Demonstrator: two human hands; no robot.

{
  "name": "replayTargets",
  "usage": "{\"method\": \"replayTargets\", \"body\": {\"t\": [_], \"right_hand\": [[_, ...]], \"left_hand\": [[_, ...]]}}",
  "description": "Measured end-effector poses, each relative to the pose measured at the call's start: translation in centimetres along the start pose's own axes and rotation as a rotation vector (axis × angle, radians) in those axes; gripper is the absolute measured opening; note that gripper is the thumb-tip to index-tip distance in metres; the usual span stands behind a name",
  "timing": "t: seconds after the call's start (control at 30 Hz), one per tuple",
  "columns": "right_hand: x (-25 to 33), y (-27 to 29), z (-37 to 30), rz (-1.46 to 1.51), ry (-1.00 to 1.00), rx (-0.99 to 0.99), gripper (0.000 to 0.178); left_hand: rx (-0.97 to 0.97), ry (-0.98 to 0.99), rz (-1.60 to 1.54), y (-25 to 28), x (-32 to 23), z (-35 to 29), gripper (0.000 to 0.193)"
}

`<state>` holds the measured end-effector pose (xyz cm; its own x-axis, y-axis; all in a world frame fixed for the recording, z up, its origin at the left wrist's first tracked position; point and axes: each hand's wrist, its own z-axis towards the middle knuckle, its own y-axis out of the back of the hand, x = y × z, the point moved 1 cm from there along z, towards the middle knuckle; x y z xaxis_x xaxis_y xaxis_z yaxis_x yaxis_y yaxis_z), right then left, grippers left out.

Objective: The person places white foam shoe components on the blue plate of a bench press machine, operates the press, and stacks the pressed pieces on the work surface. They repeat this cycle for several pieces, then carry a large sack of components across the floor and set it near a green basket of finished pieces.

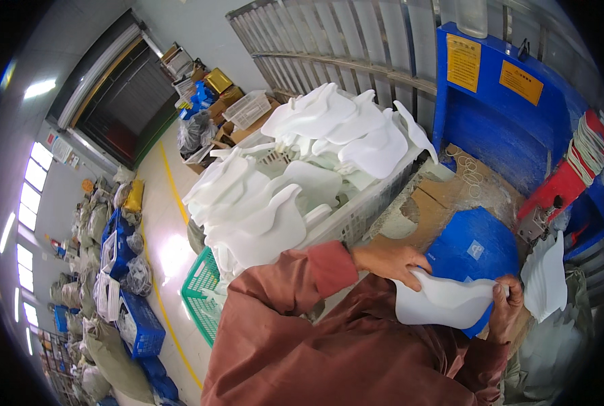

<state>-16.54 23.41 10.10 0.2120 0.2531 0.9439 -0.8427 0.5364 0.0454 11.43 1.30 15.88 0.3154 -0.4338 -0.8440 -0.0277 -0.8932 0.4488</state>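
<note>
A white, curved, smooth moulded piece [440, 299] is held level between my two hands, close in front of my body. My left hand [395, 264] grips its left end, thumb on top. At its right end my right hand [507, 306] pinches the edge between thumb and fingers. Just beyond and partly under the piece lies a blue sheet-like thing [474, 233] with a small pale patch, on a cardboard-covered surface [495, 177]. More white pieces [547, 279] of a similar kind stand stacked to the right of my right hand.
A large white crate [376, 210] heaped with similar white pieces [366, 135] stands to my left, with a green basket [204, 287] beside it. Ahead rises a blue metal frame [498, 122]; a red bar [559, 189] wound with bands juts out at right. Sacks and blue crates [139, 328] line the far left.
</note>
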Motion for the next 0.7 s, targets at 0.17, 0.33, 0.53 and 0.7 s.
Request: {"method": "replayTargets", "body": {"t": [0.17,0.33,0.53,0.7], "right_hand": [[0.3,-1.9,0.8,0.086,-0.065,0.073,0.019],[1.4,-6.3,1.6,0.167,-0.128,0.203,0.035],[2.2,-8.9,1.4,0.303,-0.274,0.397,0.030],[0.8,-6.8,1.0,0.250,-0.393,0.494,0.025]], "left_hand": [[-0.102,0.071,-0.195,0.3,-1.6,-5.7,0.056],[-0.287,0.177,0.030,1.1,-2.4,-10.9,0.050],[-0.970,0.315,0.303,3.0,-4.5,-24.3,0.038],[-1.465,0.582,1.158,4.1,-4.1,-34.4,0.042]]}}
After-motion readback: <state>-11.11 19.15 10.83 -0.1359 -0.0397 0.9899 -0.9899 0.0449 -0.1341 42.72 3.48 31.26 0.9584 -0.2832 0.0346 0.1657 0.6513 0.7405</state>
